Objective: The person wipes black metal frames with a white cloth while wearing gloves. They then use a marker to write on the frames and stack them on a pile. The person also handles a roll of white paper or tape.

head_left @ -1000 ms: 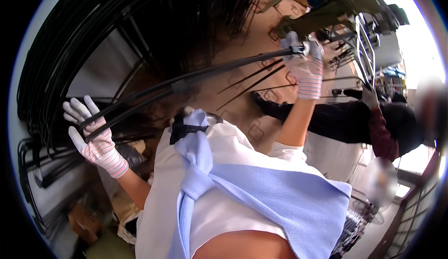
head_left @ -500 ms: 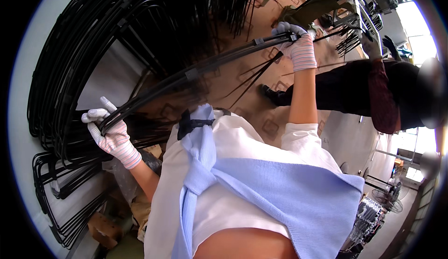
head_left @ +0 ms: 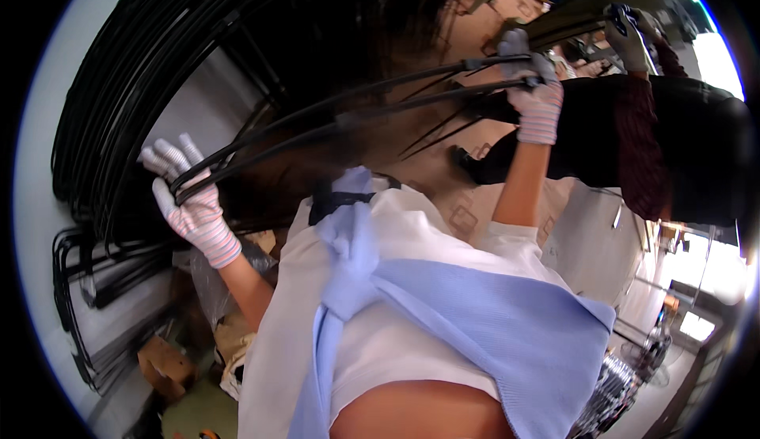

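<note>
Closest in, at six o'clock, a pale blue cloth [head_left: 475,320] is knotted over the person's white top [head_left: 412,225], and both bare forearms rise from it.

At nine o'clock the left hand [head_left: 190,201], in a white glove with a striped cuff, has its grip closed around the near end of a bundle of long black curved rods [head_left: 348,118]; two fingers [head_left: 170,154] stick up free above the rods. The bundle arcs from there toward one o'clock, where the right hand [head_left: 534,91], gloved the same way, has its grip wrapped tight around the far end. So the rods hang in the air between the two hands, bowed upward, clear of the floor.

Behind the left hand, from nine to twelve o'clock, a large stack of black wire hoops [head_left: 142,67] leans against a pale wall [head_left: 39,201]. Lower down, near seven o'clock, a brown cardboard box [head_left: 166,368] sits on the floor.

Farther off, at two o'clock, another person in a dark sleeve [head_left: 681,154] stands beside the right hand, a gloved hand [head_left: 629,35] raised; what it holds I cannot tell.
</note>
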{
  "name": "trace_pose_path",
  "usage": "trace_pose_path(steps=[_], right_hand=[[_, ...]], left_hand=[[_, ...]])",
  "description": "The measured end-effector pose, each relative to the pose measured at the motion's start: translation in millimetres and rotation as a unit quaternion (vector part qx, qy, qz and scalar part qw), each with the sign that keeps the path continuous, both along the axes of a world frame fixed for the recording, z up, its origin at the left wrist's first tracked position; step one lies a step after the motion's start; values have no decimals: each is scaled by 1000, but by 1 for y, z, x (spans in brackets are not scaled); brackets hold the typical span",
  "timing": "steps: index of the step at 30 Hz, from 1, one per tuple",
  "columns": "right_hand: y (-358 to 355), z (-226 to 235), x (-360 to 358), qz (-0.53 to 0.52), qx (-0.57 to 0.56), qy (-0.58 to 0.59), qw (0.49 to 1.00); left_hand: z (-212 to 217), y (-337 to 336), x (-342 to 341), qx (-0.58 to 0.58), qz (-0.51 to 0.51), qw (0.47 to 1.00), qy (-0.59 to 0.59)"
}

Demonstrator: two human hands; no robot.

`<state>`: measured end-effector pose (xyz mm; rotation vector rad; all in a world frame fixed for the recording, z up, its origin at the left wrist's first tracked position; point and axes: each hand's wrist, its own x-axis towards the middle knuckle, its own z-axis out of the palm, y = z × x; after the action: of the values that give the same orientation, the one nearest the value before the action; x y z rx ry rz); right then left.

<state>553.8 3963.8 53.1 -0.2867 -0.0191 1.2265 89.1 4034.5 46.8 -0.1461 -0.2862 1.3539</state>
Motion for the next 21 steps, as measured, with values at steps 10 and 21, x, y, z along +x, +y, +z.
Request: trace_pose_path(steps=[10,21], right_hand=[[-45,15,13,-79,-24,19,996],[-69,15,23,-166,-112,24,979]], left_hand=[[13,6,-4,-80,-82,993,-41],[-6,40,4,-58,-82,977,187]])
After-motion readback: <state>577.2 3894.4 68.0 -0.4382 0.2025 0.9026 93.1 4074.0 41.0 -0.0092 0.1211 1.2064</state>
